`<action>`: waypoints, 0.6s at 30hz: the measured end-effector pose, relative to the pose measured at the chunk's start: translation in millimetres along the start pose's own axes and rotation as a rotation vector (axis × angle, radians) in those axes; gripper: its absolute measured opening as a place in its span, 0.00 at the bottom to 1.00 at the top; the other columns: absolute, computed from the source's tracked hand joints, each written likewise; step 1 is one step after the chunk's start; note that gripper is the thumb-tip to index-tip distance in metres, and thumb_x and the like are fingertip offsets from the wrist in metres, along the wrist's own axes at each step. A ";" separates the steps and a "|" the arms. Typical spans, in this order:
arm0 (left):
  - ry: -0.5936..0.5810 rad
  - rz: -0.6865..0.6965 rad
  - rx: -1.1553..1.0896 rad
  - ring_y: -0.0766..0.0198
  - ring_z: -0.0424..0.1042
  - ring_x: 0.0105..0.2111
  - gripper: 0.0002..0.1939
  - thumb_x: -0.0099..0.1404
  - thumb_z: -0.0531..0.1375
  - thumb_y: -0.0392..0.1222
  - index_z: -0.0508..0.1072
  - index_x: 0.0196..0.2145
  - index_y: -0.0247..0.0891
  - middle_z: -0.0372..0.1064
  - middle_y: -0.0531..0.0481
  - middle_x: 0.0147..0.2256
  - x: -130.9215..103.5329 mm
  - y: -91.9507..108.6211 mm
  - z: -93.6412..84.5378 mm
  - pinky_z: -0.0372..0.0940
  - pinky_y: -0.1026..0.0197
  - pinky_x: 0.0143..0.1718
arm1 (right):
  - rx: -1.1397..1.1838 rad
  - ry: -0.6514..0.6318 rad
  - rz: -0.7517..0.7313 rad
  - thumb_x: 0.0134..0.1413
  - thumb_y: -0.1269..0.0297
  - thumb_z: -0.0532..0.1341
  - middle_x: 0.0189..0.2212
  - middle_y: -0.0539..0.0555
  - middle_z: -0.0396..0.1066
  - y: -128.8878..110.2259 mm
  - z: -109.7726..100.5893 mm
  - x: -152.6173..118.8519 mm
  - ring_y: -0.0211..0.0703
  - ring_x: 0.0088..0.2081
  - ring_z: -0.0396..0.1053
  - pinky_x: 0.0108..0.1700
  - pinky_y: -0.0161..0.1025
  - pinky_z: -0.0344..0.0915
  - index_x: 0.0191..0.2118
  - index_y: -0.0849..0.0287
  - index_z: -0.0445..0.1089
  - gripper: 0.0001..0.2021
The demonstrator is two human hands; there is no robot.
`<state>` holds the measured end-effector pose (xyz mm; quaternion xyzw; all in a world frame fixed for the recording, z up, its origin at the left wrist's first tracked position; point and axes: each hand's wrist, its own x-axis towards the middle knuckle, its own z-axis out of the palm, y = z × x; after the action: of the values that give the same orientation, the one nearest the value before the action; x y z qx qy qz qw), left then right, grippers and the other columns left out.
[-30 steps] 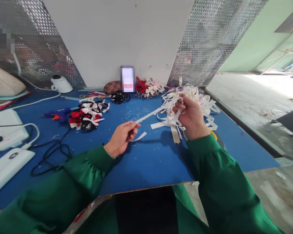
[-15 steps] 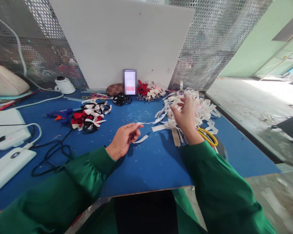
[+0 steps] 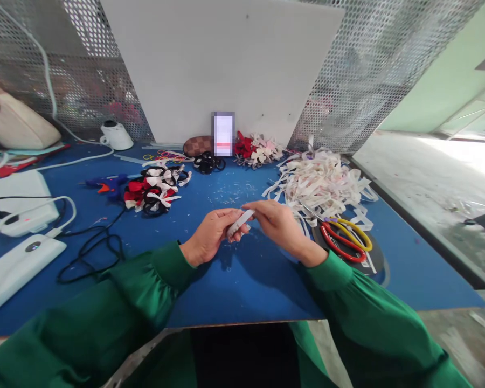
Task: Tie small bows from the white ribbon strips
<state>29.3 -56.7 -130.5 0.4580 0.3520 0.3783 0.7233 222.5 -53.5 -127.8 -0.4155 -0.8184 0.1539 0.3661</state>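
Both hands are close together above the blue table (image 3: 234, 291), with a short white ribbon strip (image 3: 243, 220) between them. My left hand (image 3: 210, 234) is closed, pinching the strip between thumb and fingers. At the strip's upper end, the fingertips of my right hand (image 3: 281, 226) are pressed together on it. The strip slants upward to the right, and part of it is hidden in the left fingers. Right of the hands lies a tangled pile of white ribbons (image 3: 323, 180). Scissors (image 3: 334, 249) with red and yellow handles rest in front of that pile on a dark disc.
Red, white and black bows (image 3: 157, 188) lie at the left beside a blue glue gun (image 3: 107, 184). A phone (image 3: 223, 133) stands against a white board (image 3: 226, 64). White power devices (image 3: 24, 269) and a black cord (image 3: 89, 256) occupy the left side.
My right hand has come from the ribbon pile to my left hand and now grips the strip. The scissors, covered before by my right arm, show more fully.
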 end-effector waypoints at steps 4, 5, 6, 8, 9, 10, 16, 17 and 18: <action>-0.014 -0.034 0.019 0.72 0.64 0.20 0.15 0.61 0.67 0.50 0.80 0.35 0.34 0.72 0.50 0.25 -1.6 2.8 2.4 0.56 0.66 0.24 | 0.137 0.174 0.266 0.62 0.69 0.53 0.27 0.50 0.77 8.4 -8.0 3.7 0.42 0.31 0.75 0.36 0.38 0.68 0.45 0.56 0.75 0.14; -0.028 -0.042 0.027 0.72 0.64 0.20 0.14 0.61 0.67 0.49 0.80 0.34 0.34 0.72 0.50 0.25 -2.4 3.6 3.1 0.56 0.66 0.24 | 0.152 0.211 0.302 0.61 0.68 0.53 0.26 0.49 0.76 10.4 -9.6 4.9 0.41 0.30 0.75 0.35 0.38 0.68 0.45 0.56 0.76 0.14; -0.048 -0.053 0.034 0.72 0.65 0.20 0.13 0.61 0.67 0.49 0.80 0.34 0.34 0.73 0.50 0.25 -3.3 4.4 3.6 0.56 0.66 0.24 | 0.157 0.239 0.328 0.60 0.68 0.54 0.26 0.49 0.76 12.6 -10.6 6.0 0.41 0.29 0.75 0.35 0.37 0.68 0.44 0.57 0.76 0.14; -0.103 -0.075 0.046 0.71 0.66 0.21 0.13 0.61 0.67 0.48 0.81 0.34 0.34 0.74 0.48 0.26 -5.1 5.8 4.4 0.57 0.65 0.24 | 0.149 0.265 0.371 0.59 0.68 0.54 0.25 0.49 0.76 16.7 -11.1 7.9 0.40 0.28 0.75 0.34 0.37 0.68 0.44 0.57 0.75 0.13; -0.133 -0.084 0.049 0.70 0.67 0.21 0.13 0.61 0.67 0.48 0.81 0.34 0.34 0.75 0.48 0.27 -5.9 6.5 4.5 0.58 0.65 0.25 | 0.144 0.266 0.385 0.58 0.68 0.54 0.25 0.49 0.76 18.5 -10.5 8.6 0.40 0.27 0.75 0.33 0.37 0.67 0.43 0.57 0.74 0.13; -0.158 -0.088 0.049 0.70 0.67 0.22 0.12 0.61 0.67 0.48 0.81 0.34 0.34 0.75 0.47 0.27 -6.6 7.4 4.6 0.59 0.64 0.25 | 0.145 0.261 0.397 0.58 0.67 0.54 0.26 0.49 0.76 20.0 -9.5 9.0 0.40 0.27 0.75 0.33 0.37 0.67 0.43 0.57 0.74 0.12; -0.125 0.024 -0.089 0.69 0.70 0.24 0.11 0.59 0.69 0.43 0.82 0.40 0.38 0.76 0.49 0.29 -7.3 16.4 0.8 0.64 0.64 0.29 | 0.247 0.175 0.448 0.61 0.62 0.56 0.28 0.49 0.77 18.5 -1.5 7.5 0.40 0.26 0.74 0.30 0.36 0.65 0.35 0.55 0.64 0.04; -0.097 0.055 -0.114 0.69 0.71 0.25 0.13 0.59 0.70 0.42 0.81 0.42 0.40 0.77 0.49 0.30 -6.6 18.4 -0.6 0.65 0.63 0.30 | 0.249 0.146 0.442 0.61 0.62 0.56 0.28 0.49 0.78 17.0 -0.5 6.8 0.39 0.26 0.74 0.30 0.36 0.65 0.35 0.55 0.63 0.05; -0.066 0.081 -0.132 0.69 0.71 0.26 0.15 0.59 0.70 0.41 0.81 0.45 0.41 0.78 0.49 0.32 -5.7 20.5 -2.2 0.66 0.63 0.32 | 0.245 0.115 0.431 0.61 0.62 0.56 0.29 0.49 0.78 15.4 0.4 5.9 0.39 0.26 0.74 0.30 0.36 0.65 0.34 0.55 0.62 0.05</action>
<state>20.2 -54.8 -111.3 0.4353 0.2837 0.4142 0.7473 228.6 -39.4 -133.9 -0.5410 -0.6640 0.3023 0.4183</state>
